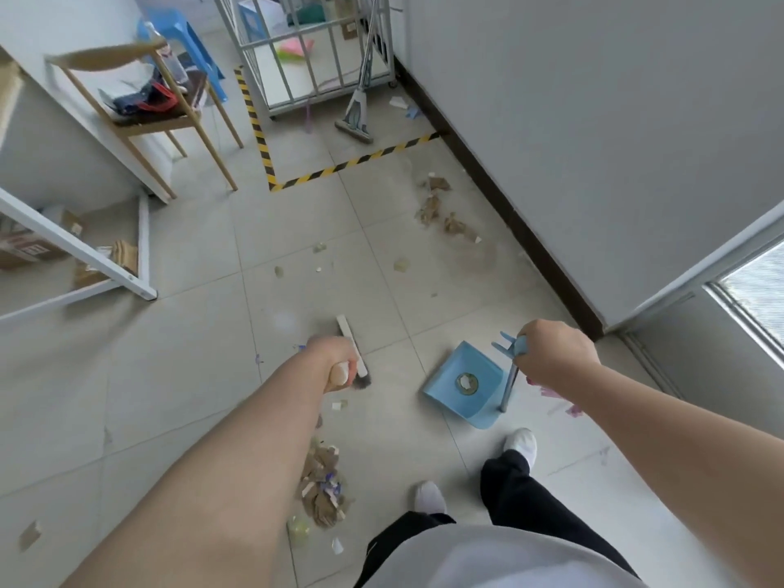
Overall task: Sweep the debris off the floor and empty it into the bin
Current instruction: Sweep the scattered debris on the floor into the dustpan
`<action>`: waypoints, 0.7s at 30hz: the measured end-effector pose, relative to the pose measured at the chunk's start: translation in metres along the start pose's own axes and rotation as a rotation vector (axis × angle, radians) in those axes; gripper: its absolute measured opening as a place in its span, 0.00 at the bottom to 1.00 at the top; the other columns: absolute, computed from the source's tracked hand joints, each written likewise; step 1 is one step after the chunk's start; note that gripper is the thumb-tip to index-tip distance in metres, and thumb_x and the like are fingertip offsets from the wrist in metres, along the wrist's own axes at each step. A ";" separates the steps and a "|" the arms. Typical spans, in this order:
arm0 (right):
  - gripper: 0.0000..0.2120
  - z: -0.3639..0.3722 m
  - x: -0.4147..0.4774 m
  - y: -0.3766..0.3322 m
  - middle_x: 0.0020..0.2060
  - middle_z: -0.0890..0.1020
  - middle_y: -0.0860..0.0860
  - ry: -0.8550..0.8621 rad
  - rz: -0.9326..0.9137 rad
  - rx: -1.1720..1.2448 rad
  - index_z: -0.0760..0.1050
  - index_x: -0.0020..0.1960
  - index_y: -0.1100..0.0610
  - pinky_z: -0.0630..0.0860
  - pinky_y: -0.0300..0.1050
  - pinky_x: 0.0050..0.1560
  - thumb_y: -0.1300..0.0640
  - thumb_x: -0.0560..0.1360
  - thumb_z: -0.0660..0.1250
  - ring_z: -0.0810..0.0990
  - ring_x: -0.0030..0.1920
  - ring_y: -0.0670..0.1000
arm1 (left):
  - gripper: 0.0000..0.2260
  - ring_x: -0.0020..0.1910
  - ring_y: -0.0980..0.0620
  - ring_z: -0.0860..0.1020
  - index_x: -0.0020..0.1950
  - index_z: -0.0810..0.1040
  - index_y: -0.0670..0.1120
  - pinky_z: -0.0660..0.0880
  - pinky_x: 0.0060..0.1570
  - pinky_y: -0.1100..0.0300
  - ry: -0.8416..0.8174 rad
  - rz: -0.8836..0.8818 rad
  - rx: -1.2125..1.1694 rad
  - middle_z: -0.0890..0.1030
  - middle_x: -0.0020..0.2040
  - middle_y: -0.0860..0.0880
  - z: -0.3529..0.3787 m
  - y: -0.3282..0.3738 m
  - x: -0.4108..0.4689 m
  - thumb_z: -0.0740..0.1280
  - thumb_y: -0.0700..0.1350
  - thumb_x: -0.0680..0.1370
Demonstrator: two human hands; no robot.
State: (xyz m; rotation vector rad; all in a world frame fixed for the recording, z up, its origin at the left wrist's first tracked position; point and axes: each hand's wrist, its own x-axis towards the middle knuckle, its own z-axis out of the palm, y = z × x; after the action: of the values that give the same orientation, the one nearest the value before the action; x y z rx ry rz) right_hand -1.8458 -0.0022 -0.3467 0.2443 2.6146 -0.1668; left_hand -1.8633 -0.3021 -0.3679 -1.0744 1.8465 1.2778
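Note:
My left hand (335, 362) grips the top of a white broom handle; the broom head (354, 354) with dark bristles sits on the tiled floor just beyond it. My right hand (555, 354) holds the upright handle of a blue dustpan (462, 386), whose pan rests on the floor with a small round scrap inside. A heap of brown and purple paper debris (324, 485) lies near my feet under my left forearm. Another patch of brown debris (441, 210) lies farther off by the wall. Small scraps (401, 264) dot the tiles between. No bin is recognisable.
A wooden chair (140, 116) holding bags stands at the far left beside a white table frame (85, 256). A white wire cart (314, 48) and a leaning mop (356, 116) stand behind black-yellow floor tape (352, 161). A wall with dark skirting (522, 231) runs along the right.

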 end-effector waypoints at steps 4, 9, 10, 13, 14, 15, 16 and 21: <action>0.05 -0.013 0.028 0.010 0.33 0.83 0.49 0.003 -0.012 0.058 0.80 0.45 0.55 0.69 0.36 0.25 0.60 0.72 0.66 0.83 0.32 0.50 | 0.08 0.16 0.52 0.70 0.40 0.71 0.37 0.68 0.18 0.70 0.010 0.034 -0.060 0.75 0.29 0.42 0.005 0.031 0.001 0.59 0.31 0.79; 0.06 -0.039 0.075 0.034 0.32 0.83 0.49 0.007 -0.031 0.116 0.80 0.44 0.54 0.70 0.37 0.26 0.59 0.72 0.65 0.83 0.32 0.51 | 0.07 0.13 0.57 0.67 0.41 0.70 0.38 0.67 0.17 0.72 -0.035 0.053 -0.137 0.73 0.35 0.41 0.046 0.091 0.005 0.60 0.33 0.80; 0.06 -0.045 0.085 0.040 0.32 0.83 0.49 0.004 -0.032 0.130 0.80 0.44 0.54 0.70 0.37 0.26 0.60 0.71 0.65 0.84 0.32 0.51 | 0.07 0.13 0.57 0.67 0.42 0.70 0.38 0.67 0.16 0.72 -0.058 0.047 -0.137 0.73 0.36 0.41 0.058 0.106 0.007 0.60 0.34 0.80; 0.07 -0.063 0.112 0.064 0.31 0.84 0.50 -0.020 -0.027 0.167 0.80 0.42 0.55 0.72 0.37 0.26 0.61 0.70 0.63 0.84 0.32 0.51 | 0.07 0.13 0.58 0.67 0.43 0.69 0.38 0.65 0.14 0.72 -0.140 0.034 -0.118 0.72 0.37 0.41 0.099 0.150 0.010 0.60 0.34 0.80; 0.07 -0.068 0.121 0.074 0.31 0.84 0.50 -0.031 -0.027 0.171 0.80 0.42 0.55 0.73 0.38 0.27 0.61 0.70 0.63 0.84 0.32 0.51 | 0.06 0.13 0.58 0.67 0.43 0.69 0.38 0.65 0.14 0.72 -0.165 0.026 -0.109 0.72 0.38 0.42 0.113 0.163 0.012 0.60 0.34 0.80; 0.07 -0.072 0.129 0.082 0.30 0.84 0.50 -0.042 -0.027 0.167 0.80 0.42 0.54 0.73 0.38 0.27 0.61 0.70 0.63 0.84 0.31 0.51 | 0.06 0.13 0.58 0.67 0.43 0.69 0.38 0.65 0.14 0.72 -0.184 0.022 -0.091 0.72 0.38 0.42 0.127 0.174 0.015 0.60 0.35 0.80; 0.07 -0.076 0.137 0.091 0.29 0.84 0.49 -0.052 -0.021 0.166 0.80 0.42 0.54 0.72 0.37 0.26 0.60 0.70 0.63 0.84 0.30 0.51 | 0.05 0.14 0.58 0.67 0.44 0.69 0.38 0.65 0.15 0.72 -0.200 0.022 -0.064 0.72 0.38 0.42 0.141 0.185 0.018 0.61 0.35 0.80; 0.05 -0.096 0.169 0.120 0.30 0.83 0.49 -0.055 0.013 0.151 0.79 0.41 0.55 0.71 0.38 0.27 0.61 0.70 0.65 0.83 0.32 0.51 | 0.05 0.13 0.58 0.67 0.44 0.70 0.38 0.65 0.15 0.72 -0.266 0.050 0.081 0.72 0.37 0.42 0.200 0.234 0.032 0.61 0.36 0.80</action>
State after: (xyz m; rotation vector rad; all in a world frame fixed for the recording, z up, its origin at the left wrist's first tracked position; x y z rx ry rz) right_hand -2.0121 0.1543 -0.3561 0.3048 2.5479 -0.3622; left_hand -2.0751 -0.0761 -0.3602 -0.7788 1.7156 1.2946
